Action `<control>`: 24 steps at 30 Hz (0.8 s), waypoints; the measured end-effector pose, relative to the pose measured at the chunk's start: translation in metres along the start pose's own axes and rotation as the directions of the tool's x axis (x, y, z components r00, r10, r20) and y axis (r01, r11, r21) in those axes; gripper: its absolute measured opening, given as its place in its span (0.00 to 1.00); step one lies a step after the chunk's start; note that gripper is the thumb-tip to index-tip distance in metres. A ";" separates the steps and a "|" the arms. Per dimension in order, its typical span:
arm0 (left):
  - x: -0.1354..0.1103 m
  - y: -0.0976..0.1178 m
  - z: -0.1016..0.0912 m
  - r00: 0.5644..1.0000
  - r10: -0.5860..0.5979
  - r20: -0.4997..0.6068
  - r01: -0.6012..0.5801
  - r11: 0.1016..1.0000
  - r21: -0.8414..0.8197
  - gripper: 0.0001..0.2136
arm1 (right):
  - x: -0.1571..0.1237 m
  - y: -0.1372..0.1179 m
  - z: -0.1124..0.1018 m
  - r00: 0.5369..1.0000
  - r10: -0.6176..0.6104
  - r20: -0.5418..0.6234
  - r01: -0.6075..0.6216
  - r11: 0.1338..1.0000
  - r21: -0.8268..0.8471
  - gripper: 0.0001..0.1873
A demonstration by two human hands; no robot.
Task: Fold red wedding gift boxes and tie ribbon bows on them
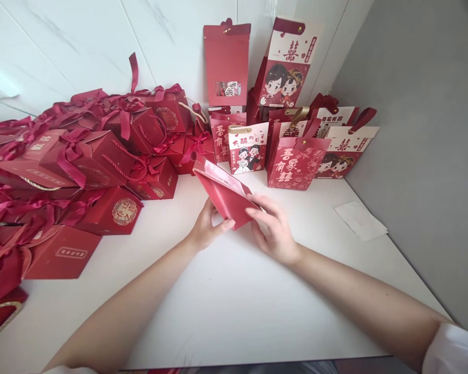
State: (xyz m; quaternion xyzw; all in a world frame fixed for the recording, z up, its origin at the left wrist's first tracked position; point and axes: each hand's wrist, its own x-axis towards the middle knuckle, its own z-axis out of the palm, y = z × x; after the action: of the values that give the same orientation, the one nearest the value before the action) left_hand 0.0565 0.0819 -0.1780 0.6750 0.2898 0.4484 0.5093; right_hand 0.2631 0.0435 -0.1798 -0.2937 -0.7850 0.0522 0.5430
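We count one folded red gift bag (224,189) and two tall gift bags (226,67) behind it. Our left hand (205,228) and right hand (273,231) each pinch its lower end.

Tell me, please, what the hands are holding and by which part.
Both hold one flat red gift bag: the left hand grips its near left edge, the right hand its near right corner.

Your left hand (205,229) and right hand (273,232) are holding the flat gift bag (223,191) over the table (234,311); gift boxes (93,161) are lying to its left, upright gift bags (296,163) standing behind, a paper sheet (361,221) lying right
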 end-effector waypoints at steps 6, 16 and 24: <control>0.001 0.007 0.001 0.964 -0.252 -0.085 0.173 0.836 -0.521 0.31 | 0.003 0.002 0.001 0.969 0.246 0.018 -0.246 0.969 0.016 0.38; 0.006 0.015 -0.009 0.903 -0.385 0.189 0.375 0.492 -0.786 0.37 | 0.001 0.001 0.003 0.953 0.255 0.165 -0.276 0.954 0.117 0.35; 0.001 0.021 0.005 0.855 -0.386 0.346 0.468 0.286 -0.836 0.35 | 0.003 0.006 0.002 0.978 0.203 0.053 -0.199 0.977 -0.072 0.37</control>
State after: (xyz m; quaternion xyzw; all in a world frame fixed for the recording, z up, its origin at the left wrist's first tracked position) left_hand 0.0601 0.0743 -0.1577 0.2081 0.1527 0.3526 0.8995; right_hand 0.2631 0.0501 -0.1805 -0.3878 -0.7684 0.0899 0.5011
